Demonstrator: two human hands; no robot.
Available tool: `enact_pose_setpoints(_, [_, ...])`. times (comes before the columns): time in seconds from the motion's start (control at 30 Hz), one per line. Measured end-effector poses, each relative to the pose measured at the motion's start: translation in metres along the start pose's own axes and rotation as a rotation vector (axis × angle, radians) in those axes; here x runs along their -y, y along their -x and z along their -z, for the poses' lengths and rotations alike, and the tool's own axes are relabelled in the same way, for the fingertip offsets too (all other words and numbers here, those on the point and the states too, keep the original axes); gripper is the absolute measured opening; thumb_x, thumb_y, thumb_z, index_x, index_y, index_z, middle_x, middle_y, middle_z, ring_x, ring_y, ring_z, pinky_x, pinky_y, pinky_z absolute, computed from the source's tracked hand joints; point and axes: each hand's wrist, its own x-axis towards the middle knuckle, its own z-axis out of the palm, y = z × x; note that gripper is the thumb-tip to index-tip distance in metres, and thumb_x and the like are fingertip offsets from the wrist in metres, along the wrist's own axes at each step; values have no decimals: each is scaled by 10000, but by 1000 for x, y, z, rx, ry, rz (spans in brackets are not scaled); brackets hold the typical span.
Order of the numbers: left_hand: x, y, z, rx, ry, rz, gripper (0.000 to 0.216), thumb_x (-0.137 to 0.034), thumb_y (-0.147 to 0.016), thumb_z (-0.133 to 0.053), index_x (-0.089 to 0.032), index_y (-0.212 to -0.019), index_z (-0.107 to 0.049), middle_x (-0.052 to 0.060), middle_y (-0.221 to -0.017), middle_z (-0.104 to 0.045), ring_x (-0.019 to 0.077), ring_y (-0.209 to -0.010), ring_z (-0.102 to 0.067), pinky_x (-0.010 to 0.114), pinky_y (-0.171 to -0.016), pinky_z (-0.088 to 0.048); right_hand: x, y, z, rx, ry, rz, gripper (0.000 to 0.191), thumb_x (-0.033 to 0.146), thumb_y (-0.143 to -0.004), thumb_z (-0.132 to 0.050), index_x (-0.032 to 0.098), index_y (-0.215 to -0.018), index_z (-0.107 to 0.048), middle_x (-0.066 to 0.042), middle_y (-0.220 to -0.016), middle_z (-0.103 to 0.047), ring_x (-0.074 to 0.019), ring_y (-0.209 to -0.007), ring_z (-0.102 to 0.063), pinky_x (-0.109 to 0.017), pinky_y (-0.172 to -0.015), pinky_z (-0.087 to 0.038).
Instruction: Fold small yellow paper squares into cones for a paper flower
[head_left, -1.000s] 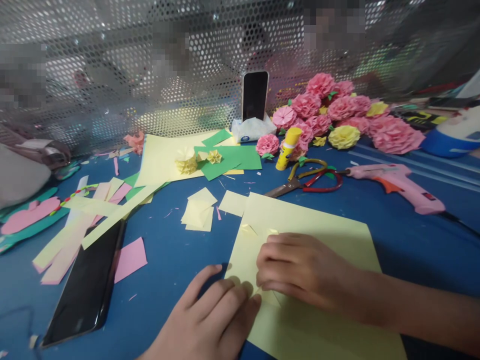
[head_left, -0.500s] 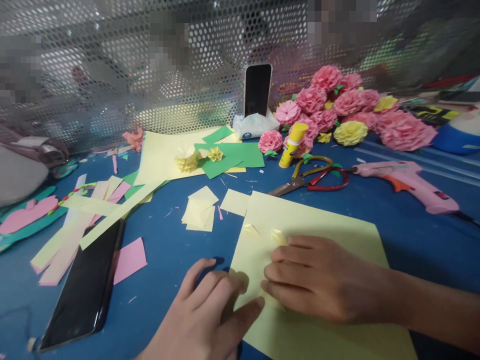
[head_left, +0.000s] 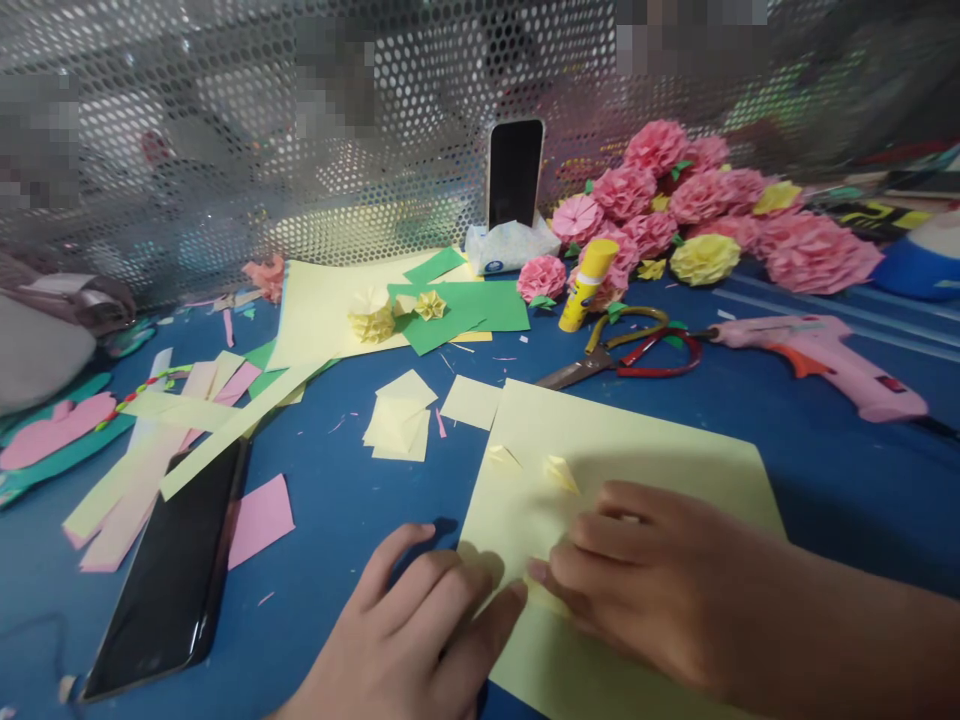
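Note:
A large sheet of pale yellow paper lies before me on the blue table. My right hand rests over it, fingers curled together on a small yellow paper piece, most of which the hand hides. My left hand is at the sheet's left edge; its fingers are bent and apart, and the thumb tip is close to the same piece. Whether the thumb touches it, I cannot tell. Two small folded yellow bits, one a folded paper petal, lie on the sheet beyond my right hand.
Yellow paper squares lie left of the sheet. Behind it are scissors, a glue stick, a pink glue gun and pink paper flowers. A black phone and paper strips lie left. A perforated metal panel stands behind.
My right hand has shifted right and toward me, its knuckles turning, uncovering more of the folded petal on the sheet. The left hand has barely moved.

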Motion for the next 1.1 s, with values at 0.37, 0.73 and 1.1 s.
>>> enact_pose_setpoints(0.37, [0, -5, 3, 67, -87, -157, 300, -121, -1035, -438, -165, -1058, -734, -3, -1021, -742, 116, -995, -616, 349, -1233, -194, 9, 5, -2, 78, -9, -58, 91, 154, -811, -594, 160, -848, -677, -73, -860, -643, -233, -821, -510, -388, -678, -317])
enact_pose_setpoints(0.73, [1, -3, 6, 118, -106, -214, 327, -111, -1031, -404, -112, -1191, -689, 41, -1143, -715, 161, -1105, -623, 371, -1215, -210, -6, 4, -11, -111, -205, -188, 484, 541, -1055, -335, 167, -1023, -641, -51, -881, -667, -220, -844, -533, -363, -801, -380])
enact_pose_setpoints(1.1, [5, -5, 5, 167, -87, -229, 346, -152, -1041, -387, -141, -1243, -668, 38, -1290, -681, 181, -1237, -577, 383, -1216, -232, -12, 4, -15, -162, -237, -167, 330, 205, -1077, -342, 185, -932, -637, -28, -888, -658, -147, -792, -558, -299, -875, -430])
